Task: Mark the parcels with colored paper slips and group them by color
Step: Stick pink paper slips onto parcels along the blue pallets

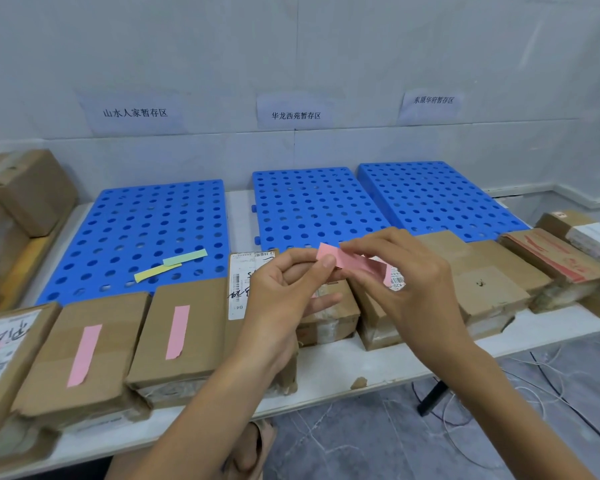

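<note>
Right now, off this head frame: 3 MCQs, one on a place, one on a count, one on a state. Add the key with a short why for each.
1. Where do the yellow slip and the green slip lie?
A) on the left blue board
B) on the floor
C) on a parcel

2. How many blue boards are in view?
A) two
B) three
C) four

3. The pink slip at centre is:
A) lying flat on a parcel
B) pinched by both hands
C) held by one hand alone

Key:
1 A, both slips rest on the near part of the left blue board.
2 B, beside the left one lie a middle board and a right board.
3 B, the left hand and the right hand each pinch an end of it.
</note>
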Available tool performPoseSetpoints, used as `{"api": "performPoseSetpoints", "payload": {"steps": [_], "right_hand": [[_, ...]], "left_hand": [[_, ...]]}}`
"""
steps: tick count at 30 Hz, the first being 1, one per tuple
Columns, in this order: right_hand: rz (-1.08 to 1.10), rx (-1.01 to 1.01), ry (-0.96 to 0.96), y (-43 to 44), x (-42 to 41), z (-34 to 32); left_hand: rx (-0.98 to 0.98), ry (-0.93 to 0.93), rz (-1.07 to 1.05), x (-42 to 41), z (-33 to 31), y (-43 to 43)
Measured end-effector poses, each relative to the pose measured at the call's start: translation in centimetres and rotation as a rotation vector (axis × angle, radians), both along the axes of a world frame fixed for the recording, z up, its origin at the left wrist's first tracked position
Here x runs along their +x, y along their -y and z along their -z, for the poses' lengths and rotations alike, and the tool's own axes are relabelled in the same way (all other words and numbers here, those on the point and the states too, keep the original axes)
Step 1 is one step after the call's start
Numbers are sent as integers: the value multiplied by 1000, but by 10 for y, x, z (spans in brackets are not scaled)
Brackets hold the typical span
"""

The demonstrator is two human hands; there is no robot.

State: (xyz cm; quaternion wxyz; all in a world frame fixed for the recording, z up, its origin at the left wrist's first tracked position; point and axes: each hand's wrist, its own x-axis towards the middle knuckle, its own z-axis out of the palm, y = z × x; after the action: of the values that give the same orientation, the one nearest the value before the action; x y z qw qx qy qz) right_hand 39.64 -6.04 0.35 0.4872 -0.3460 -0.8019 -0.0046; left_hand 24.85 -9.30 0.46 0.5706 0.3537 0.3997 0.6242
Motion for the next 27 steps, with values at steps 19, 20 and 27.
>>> {"api": "performPoseSetpoints", "payload": {"steps": [19,20,27], "right_hand": [[-55,-184,-133,12,-11,-9],[-71,-206,-145,12,-11,-9],[-96,-226,-104,11,-9,-11]], "left_hand": [[146,-185,-48,2,0,11],[152,-189,-50,2,0,11],[169,-187,-52,2,0,13]]}}
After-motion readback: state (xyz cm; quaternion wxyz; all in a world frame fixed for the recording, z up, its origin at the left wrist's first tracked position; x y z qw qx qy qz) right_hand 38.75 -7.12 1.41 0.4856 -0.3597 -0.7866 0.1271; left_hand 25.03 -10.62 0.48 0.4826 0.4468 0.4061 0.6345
